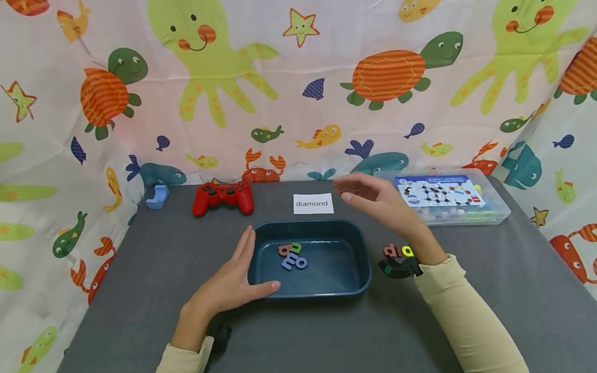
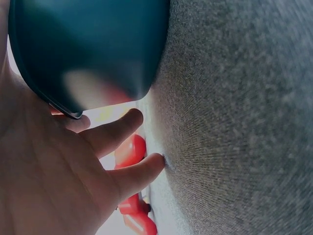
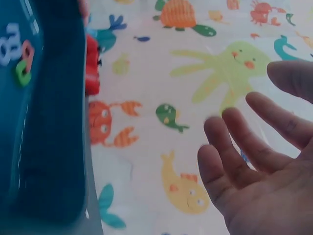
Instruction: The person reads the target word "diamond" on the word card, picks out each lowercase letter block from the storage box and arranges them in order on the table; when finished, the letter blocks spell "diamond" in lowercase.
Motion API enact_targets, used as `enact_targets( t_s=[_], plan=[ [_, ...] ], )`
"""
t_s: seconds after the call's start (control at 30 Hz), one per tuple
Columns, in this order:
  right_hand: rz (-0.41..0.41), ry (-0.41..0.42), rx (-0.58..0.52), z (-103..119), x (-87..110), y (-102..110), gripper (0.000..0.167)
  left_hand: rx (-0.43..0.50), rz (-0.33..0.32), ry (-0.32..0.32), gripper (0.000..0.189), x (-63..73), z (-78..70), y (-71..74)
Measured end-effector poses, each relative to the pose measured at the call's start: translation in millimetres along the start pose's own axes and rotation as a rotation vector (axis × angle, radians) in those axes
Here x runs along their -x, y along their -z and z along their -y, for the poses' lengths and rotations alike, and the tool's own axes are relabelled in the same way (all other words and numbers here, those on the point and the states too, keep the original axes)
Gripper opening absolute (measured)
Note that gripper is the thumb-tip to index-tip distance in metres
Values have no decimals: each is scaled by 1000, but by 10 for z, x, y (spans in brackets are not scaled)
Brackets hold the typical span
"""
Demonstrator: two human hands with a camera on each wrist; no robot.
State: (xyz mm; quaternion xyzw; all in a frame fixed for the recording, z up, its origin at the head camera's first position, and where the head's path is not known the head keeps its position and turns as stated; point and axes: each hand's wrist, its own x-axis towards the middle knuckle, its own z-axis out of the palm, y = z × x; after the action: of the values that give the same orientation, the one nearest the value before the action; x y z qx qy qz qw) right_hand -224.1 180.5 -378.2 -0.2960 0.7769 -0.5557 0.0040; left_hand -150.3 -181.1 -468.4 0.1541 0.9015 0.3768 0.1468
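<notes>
A dark teal tray sits on the table, with several letter pieces inside: a red one, a green one, a blue m and a blue o. My left hand rests against the tray's left side, fingers extended and thumb over the front rim; the left wrist view shows its fingers spread beside the tray wall. Raised beyond the tray's right back corner, my right hand holds nothing, its fingers relaxed. Below its wrist lie red letters and a yellow letter, partly hidden by the wrist strap.
Behind the tray lies a white card reading "diamond". A red game controller and a light blue block are at the back left. At the back right stands a clear plastic box with a molecule label. A patterned curtain surrounds the table.
</notes>
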Motion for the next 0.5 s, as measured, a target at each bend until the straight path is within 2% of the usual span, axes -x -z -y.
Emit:
enact_targets(
  t_s=[0.23, 0.37, 0.5],
  plan=[
    [3, 51, -60, 2, -168, -267, 40, -18, -9, 3, 127, 0, -1, 5],
    [29, 96, -107, -43, -252, -439, 45, 3, -4, 20, 126, -15, 18, -1],
    [75, 110, -107, -110, -316, -599, 47, 6, -3, 23, 126, -21, 27, -6]
  ],
)
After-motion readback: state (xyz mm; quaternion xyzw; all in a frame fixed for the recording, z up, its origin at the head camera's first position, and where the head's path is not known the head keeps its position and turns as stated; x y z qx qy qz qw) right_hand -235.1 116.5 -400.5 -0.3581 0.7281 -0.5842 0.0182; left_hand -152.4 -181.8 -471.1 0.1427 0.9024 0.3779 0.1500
